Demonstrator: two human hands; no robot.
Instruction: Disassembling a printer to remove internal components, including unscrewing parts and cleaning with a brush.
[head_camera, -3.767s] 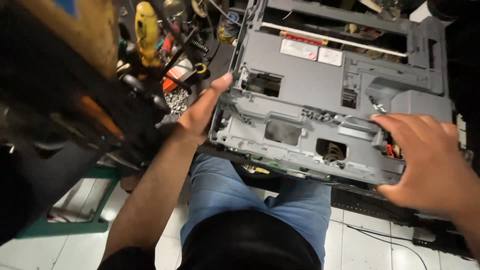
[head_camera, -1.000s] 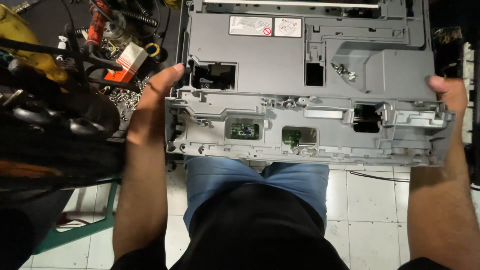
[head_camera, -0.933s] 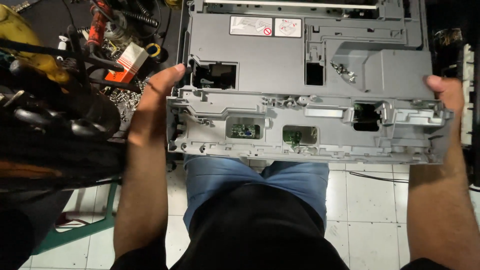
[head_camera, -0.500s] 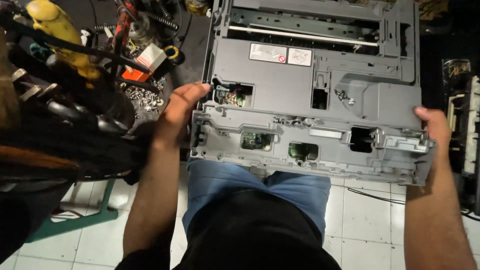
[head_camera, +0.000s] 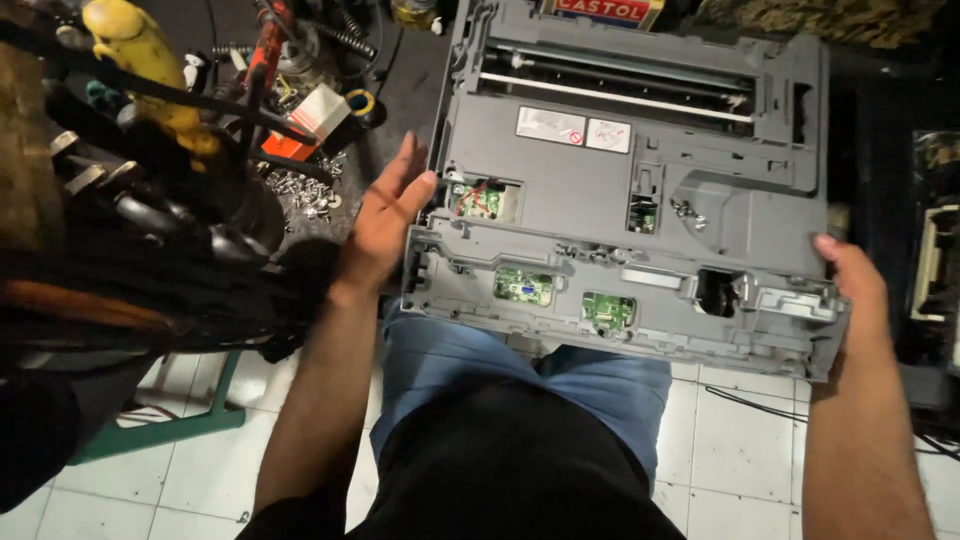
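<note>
A large grey printer chassis lies in front of me, partly over my lap, with its covers off and small green circuit boards showing along its near edge. My left hand presses flat against its left side, fingers spread. At the chassis's near right corner, my right hand grips the edge. A metal roller bar runs across the far part of the chassis.
Loose screws and a small orange and white box lie on the dark bench at the left. A yellow-handled tool and black cables crowd the far left. A green stool frame stands on the white tiled floor.
The chassis has shifted right and slightly away in view as my head moved. My left hand has opened flatter against its left side, and my right hand still holds the right corner.
</note>
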